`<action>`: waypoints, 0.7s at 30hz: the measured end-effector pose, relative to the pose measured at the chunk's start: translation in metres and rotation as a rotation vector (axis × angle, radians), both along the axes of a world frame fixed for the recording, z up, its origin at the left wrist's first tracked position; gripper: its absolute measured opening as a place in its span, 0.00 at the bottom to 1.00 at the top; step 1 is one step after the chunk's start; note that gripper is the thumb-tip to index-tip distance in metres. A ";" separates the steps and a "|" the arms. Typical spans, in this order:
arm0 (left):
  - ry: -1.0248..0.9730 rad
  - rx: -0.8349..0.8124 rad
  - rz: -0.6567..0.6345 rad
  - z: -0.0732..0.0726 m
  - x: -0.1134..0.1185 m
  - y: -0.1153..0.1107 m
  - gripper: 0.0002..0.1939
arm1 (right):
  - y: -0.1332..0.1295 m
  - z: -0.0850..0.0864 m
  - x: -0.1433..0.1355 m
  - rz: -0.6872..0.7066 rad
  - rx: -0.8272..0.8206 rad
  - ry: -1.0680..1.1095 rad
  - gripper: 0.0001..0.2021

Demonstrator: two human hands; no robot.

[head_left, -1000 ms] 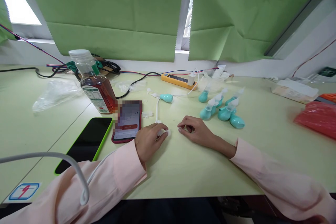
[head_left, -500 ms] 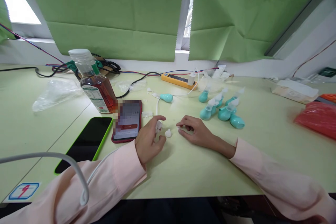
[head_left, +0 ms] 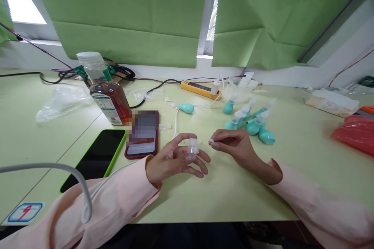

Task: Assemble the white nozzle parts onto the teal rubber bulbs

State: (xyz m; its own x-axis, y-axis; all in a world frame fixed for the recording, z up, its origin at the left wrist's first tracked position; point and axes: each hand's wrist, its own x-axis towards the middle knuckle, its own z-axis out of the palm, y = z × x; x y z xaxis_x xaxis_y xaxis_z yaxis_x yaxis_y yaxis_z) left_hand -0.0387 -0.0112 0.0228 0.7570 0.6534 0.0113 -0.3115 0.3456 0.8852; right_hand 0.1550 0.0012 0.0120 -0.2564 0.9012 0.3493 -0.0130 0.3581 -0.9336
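My left hand [head_left: 177,159] is raised over the table, thumb and index finger closed on a clear plastic tube-shaped piece [head_left: 192,146] with a small round part on its side. Its other fingers are spread. Facing it on the right, my right hand [head_left: 233,146] pinches a tiny white piece [head_left: 211,140] between thumb and fingertips; the two pieces are apart. Beyond my right hand stand several turquoise squeeze bulbs [head_left: 254,126] with clear tips. Another turquoise bulb [head_left: 186,108] lies behind my left hand, near a loose clear plastic part [head_left: 165,127].
To the left are a red-cased phone [head_left: 142,134], a green-edged phone [head_left: 95,155] and a bottle of amber liquid [head_left: 109,101]. A yellow power strip [head_left: 198,90] lies at the back. A red plastic bag [head_left: 355,134] is far right. A white cable [head_left: 67,171] crosses my left sleeve.
My left hand has picked up the clear plastic piece and turned palm inward. My right hand has lifted slightly and shifted right with the tiny white piece. The white disc no longer shows on the table.
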 end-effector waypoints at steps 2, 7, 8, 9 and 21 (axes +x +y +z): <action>0.019 -0.018 -0.001 -0.003 0.001 -0.001 0.20 | -0.008 0.004 -0.002 0.025 -0.027 0.048 0.05; 0.047 0.076 0.073 -0.012 0.006 -0.004 0.17 | -0.020 0.004 -0.010 0.111 -0.182 0.000 0.03; 0.059 0.097 0.097 -0.013 0.006 -0.005 0.17 | -0.020 0.004 -0.012 0.110 -0.189 -0.013 0.03; 0.072 0.113 0.116 -0.013 0.006 -0.005 0.16 | -0.021 0.004 -0.013 0.105 -0.188 -0.023 0.03; 0.120 0.117 0.110 -0.017 0.008 -0.005 0.19 | -0.023 -0.002 -0.014 -0.070 0.075 -0.017 0.10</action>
